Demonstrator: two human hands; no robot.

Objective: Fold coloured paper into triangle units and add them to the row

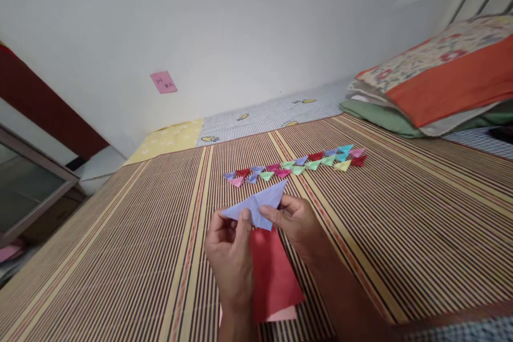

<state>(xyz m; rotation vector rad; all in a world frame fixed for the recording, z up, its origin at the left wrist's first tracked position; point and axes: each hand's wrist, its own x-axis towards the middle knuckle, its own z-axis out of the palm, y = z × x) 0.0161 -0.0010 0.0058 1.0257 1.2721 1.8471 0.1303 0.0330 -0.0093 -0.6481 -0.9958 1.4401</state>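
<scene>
Between my two hands is a folded sheet of lavender paper (256,203), shaped like a wide triangle with its long edge at the top. My left hand (232,251) pinches its left side, thumb pressed on the front. The right side is gripped by my right hand (300,224), its thumb lying across the paper near the middle. Below the hands lies a red paper sheet (276,278), with a pale pink sheet (284,313) partly showing under it. Beyond them, several small folded paper pieces (297,170) in many colours stand in two rows.
A striped mat (140,251) covers the bed. At the back right are stacked cushions or bedding (452,75) in orange and floral cloth. Yellow fabric (172,136) borders the mat by the white wall (240,26), where a pink note (163,82) is stuck.
</scene>
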